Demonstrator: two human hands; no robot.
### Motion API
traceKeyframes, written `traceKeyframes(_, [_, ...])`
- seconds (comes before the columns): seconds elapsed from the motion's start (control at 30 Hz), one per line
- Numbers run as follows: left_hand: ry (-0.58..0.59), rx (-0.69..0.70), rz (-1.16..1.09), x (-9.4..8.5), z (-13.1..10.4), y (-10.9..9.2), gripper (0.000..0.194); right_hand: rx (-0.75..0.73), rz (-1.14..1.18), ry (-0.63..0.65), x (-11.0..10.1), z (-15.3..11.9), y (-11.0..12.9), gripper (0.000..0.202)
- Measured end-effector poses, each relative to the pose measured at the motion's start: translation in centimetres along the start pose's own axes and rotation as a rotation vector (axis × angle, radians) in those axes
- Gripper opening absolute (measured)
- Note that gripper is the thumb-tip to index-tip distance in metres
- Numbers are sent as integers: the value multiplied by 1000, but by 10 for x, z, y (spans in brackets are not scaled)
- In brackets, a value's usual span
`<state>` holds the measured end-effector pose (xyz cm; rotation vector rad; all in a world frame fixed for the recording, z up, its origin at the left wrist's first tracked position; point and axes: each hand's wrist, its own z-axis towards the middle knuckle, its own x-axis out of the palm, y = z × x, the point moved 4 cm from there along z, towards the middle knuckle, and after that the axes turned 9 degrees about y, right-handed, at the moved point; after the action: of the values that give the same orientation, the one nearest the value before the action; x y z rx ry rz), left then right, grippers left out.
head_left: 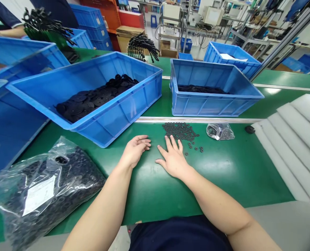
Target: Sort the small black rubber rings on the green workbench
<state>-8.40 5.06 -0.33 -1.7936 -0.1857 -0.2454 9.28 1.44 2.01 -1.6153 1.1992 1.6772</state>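
In the head view, a green counter (218, 181) is reached over by both bare hands. The right hand (174, 161) is held palm down with its grip wide open, the fingers spread, and nothing is seen to be grasped. Its longer fingers are pointed at the near edge of a pile of small dark rings (180, 131), where the tips are set at the rings; whether any are pressed cannot be told. The left hand (135, 150) is placed to the left of the pile, apart from it, with its fingers loosely bent and close together; how far its grip is closed, and whether anything is held beneath, cannot be told.

A few loose rings (196, 148) are scattered to the right of the right fingertips. Farther right, a small clear bag (224, 133) of dark pieces is laid near a black round piece (249, 129). Beyond the pile, black discs (92, 99) are contained in the left blue bin (118, 113), and dark pieces are contained in the right blue bin (207, 106). A large clear bag (73, 181), filled with dark rings and marked by a white label (39, 195), is laid beside the left forearm.
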Motion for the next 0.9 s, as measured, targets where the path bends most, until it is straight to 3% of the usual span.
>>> traceKeyframes(0.13, [15, -3, -170, -1, 3, 3, 33, 24, -1, 11, 1, 2, 3, 64])
traceKeyframes(0.27, [15, 0, -201, 2, 3, 7, 27, 42, -8, -11, 1, 3, 5, 59])
traceKeyframes(0.57, [-58, 82, 61, 14, -4, 10, 41, 47, 20, -165, -4, -2, -6, 37])
traceKeyframes(0.7, [-61, 107, 104, 18, -5, 11, 42, 195, 77, -277, -24, -2, -50, 39])
traceKeyframes(0.9, [-58, 105, 143, 13, -4, 7, 40, 576, 137, -474, -54, -33, -162, 38])
